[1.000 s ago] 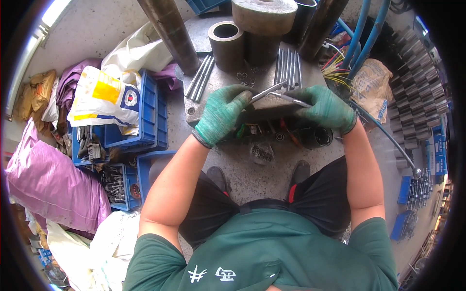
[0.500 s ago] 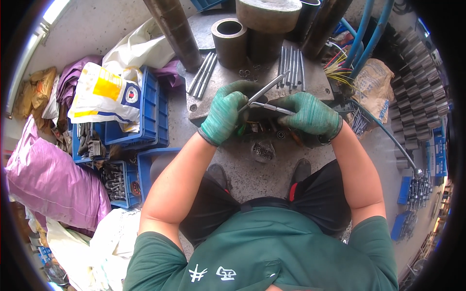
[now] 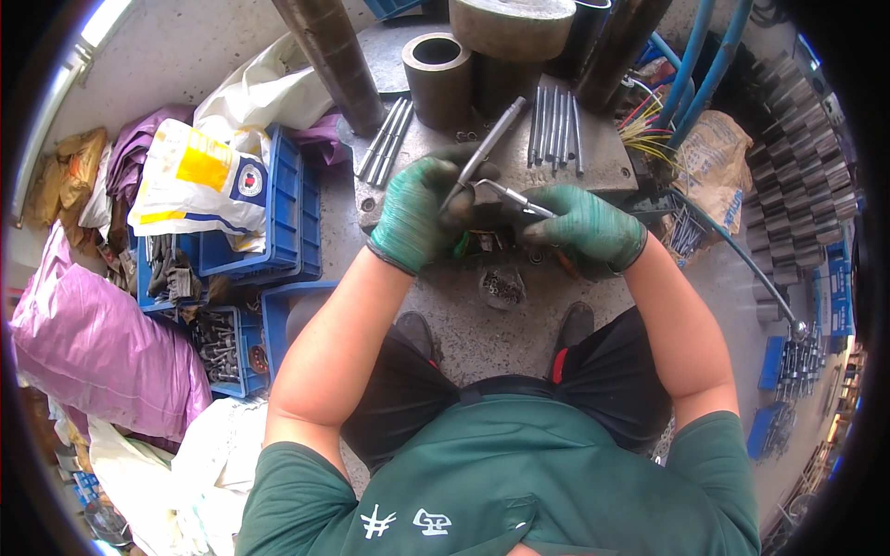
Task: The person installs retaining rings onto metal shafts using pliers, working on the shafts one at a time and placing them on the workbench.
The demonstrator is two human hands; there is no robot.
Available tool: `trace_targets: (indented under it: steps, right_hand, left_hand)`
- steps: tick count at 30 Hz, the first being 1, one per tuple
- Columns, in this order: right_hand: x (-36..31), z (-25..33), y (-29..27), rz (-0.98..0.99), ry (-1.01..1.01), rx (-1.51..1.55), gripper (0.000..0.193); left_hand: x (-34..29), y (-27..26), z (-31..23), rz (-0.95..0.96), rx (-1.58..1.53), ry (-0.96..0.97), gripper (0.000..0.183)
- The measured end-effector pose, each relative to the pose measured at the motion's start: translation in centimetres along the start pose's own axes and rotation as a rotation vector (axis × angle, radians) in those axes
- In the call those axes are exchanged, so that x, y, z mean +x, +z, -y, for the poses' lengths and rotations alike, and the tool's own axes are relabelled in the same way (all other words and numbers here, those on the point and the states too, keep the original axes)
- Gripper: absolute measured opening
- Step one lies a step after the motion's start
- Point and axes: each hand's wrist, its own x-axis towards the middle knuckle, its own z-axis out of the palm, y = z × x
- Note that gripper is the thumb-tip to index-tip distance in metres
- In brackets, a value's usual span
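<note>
My left hand [image 3: 413,209], in a green glove with dark fingertips, is closed round a slim metal rod [image 3: 497,135] that slants up and to the right. Closed too, my gloved right hand [image 3: 588,225] grips a metal hook pick [image 3: 521,201] by its shaft. The pick's bent tip points left, close beside the rod's lower part; whether they touch I cannot tell. Beyond my hands is a thick steel plate [image 3: 607,153]. Several similar rods [image 3: 384,146] lie on its left, and another row of rods [image 3: 554,130] on its right. Small rings sit between them.
A hollow steel cylinder [image 3: 438,83] and thick posts [image 3: 334,65] rise from the plate. Blue crates [image 3: 295,213] and a purple sack [image 3: 107,338] are at left. Stacked metal tubes [image 3: 802,185] stand at right. A clear bag of small parts [image 3: 502,287] sits below the plate's front edge.
The rod in my left hand has swung to a steeper angle, its upper end moving left and away. My right hand has shifted slightly left and down with the hook pick.
</note>
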Motion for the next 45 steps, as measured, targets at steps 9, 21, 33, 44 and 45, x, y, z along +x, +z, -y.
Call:
trace_targets:
  steps: [9,21,33,44,45]
  right_hand:
    - [3.0,-1.5,-0.1,-0.467,-0.297,-1.037,0.040]
    - [7.3,0.7,0.3,-0.327,-0.033,-1.294,0.037]
    - [4.7,-2.9,0.6,-0.517,-0.334,-1.248,0.025]
    - [4.1,-3.8,0.4,-0.538,-0.516,-1.077,0.020]
    - [4.3,-4.1,0.3,-0.589,-0.534,-0.934,0.020]
  left_hand:
    - [0.9,-2.1,-1.7,0.149,0.095,0.287,0.063]
    - [-0.1,-1.1,-1.6,0.011,0.004,0.177,0.036]
    - [-0.7,-1.4,-2.7,0.208,-0.281,0.132,0.053]
    - [-0.7,-2.1,-2.3,0.305,-0.087,0.237,0.048]
    - [-0.4,-2.5,-2.2,0.290,-0.072,0.243,0.048]
